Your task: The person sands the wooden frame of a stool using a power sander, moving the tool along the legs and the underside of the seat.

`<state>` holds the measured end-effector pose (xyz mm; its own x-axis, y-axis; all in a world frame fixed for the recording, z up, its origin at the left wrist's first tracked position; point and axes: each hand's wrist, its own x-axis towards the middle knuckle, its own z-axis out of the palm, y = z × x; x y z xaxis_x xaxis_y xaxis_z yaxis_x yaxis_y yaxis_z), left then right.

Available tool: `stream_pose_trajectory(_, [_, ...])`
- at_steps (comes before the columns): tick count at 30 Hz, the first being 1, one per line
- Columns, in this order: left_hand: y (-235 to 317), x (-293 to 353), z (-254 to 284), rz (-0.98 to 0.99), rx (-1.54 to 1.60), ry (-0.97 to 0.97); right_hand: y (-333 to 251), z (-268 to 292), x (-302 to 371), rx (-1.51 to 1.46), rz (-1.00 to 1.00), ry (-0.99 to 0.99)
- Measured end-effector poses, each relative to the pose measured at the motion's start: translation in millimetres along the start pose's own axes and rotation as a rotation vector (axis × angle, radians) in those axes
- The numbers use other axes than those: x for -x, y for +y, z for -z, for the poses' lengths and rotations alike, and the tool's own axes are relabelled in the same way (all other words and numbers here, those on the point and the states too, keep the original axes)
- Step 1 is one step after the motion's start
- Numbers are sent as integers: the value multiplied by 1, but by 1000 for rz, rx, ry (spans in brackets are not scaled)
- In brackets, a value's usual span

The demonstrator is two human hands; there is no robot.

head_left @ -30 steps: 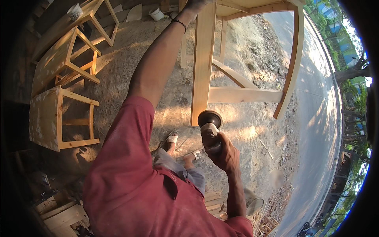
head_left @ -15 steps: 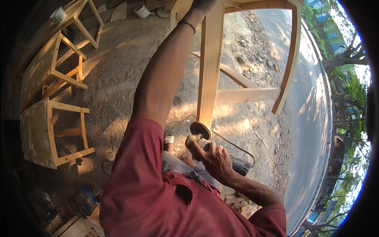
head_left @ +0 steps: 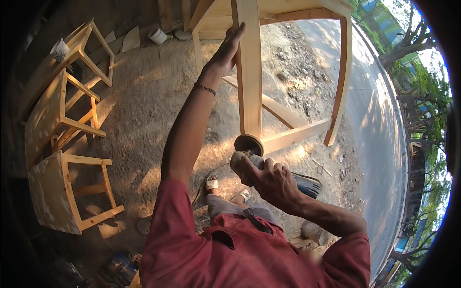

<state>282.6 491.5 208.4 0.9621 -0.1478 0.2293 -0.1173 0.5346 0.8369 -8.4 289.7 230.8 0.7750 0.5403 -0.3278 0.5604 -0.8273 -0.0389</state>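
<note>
Wooden leg [head_left: 249, 81]: part of a wooden frame [head_left: 344, 72], it runs from the far side towards the person, ending just ahead of the right hand [head_left: 276, 185].
Left hand [head_left: 225, 56]: open, fingers straight along the leg's left edge, not wrapped around it; a hard push could shift the wood, as nothing visible clamps it.
Power tool [head_left: 237, 162]: clamped in the right hand's curled fingers; with one hand holding it, a snag could twist it.
Disc [head_left: 249, 144]: at the leg's near end; I cannot tell whether it touches or spins. A tilt could gouge the corner.
Rail [head_left: 300, 135]: just right of the disc, so drifting right could nick it.
Sandals [head_left: 212, 184]: open-toed, on the near ground; a dropped tool could hurt the feet.
Cord [head_left: 211, 171]: near the feet, it could trip a step.
</note>
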Motion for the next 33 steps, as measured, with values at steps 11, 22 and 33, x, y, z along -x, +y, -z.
stream_pose_trajectory(11, [-48,47,20,357,975,-341,15,69,-13,-26,74,186])
stream_pose_trajectory(22, [-163,114,16,324,1103,-421,20,161,-36,26,142,308])
stream_pose_trajectory(33, [-186,197,-36,20,11,-45,34,224,-59,79,242,532])
